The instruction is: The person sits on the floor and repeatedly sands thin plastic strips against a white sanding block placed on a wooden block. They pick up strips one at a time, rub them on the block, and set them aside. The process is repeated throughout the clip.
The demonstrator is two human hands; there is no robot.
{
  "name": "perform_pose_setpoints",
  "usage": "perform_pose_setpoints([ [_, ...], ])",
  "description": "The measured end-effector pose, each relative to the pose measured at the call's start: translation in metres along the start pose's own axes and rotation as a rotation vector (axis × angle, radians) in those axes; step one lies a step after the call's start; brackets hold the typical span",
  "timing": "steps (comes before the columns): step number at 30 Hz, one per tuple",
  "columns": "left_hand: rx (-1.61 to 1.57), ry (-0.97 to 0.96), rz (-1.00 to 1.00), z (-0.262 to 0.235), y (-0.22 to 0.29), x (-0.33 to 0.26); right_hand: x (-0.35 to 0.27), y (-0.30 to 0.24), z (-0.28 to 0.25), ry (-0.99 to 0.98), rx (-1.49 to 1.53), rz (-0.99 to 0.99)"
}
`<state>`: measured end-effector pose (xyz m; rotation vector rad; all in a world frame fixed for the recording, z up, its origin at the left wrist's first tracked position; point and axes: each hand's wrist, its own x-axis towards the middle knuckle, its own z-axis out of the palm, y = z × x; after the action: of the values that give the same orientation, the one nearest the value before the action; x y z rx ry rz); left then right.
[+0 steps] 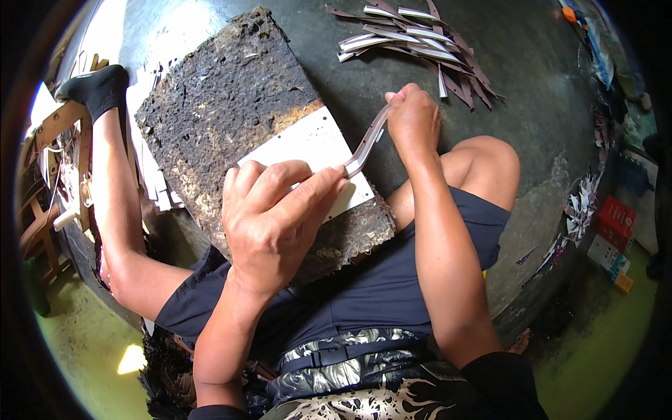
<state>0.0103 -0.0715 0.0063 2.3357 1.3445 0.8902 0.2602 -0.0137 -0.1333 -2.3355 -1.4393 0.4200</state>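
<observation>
My left hand (269,210) pinches the near end of a thin brown strip (367,140), fingers pressed over a white perforated sheet (308,143). My right hand (413,115) grips the strip's far end in a closed fist, so the strip arches between both hands. The white sheet lies on a rough, dark, pitted slab (224,98) that rests over my lap. Whether a tool is in my right fist is hidden.
A pile of cut brown and white strips (420,42) lies on the dark floor ahead. My left leg with a black sock (98,87) stretches out at the left beside wooden pieces (49,126). Small coloured boxes (612,234) and paper scraps sit at the right.
</observation>
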Motion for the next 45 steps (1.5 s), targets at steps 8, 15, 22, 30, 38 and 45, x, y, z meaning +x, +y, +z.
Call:
perform_pose_setpoints([
  [8,-0.002,0.028,-0.010,0.001,-0.001,-0.003,-0.043,-0.028,-0.088,-0.546,1.657,0.497],
  [15,0.009,0.012,-0.015,0.001,0.002,-0.001,-0.083,-0.063,-0.092,-0.453,1.593,0.279],
  [22,0.023,0.032,-0.022,0.005,0.004,0.000,-0.080,-0.056,-0.082,-0.436,1.618,0.341],
  [30,0.045,0.041,-0.010,0.007,0.005,0.002,-0.078,-0.052,-0.077,-0.433,1.605,0.368],
  [38,0.101,-0.003,0.018,0.011,0.005,0.010,-0.077,-0.042,-0.059,-0.364,1.516,0.298],
  [45,0.001,0.029,-0.057,0.006,0.016,0.021,-0.061,-0.040,-0.086,-0.198,1.455,0.128],
])
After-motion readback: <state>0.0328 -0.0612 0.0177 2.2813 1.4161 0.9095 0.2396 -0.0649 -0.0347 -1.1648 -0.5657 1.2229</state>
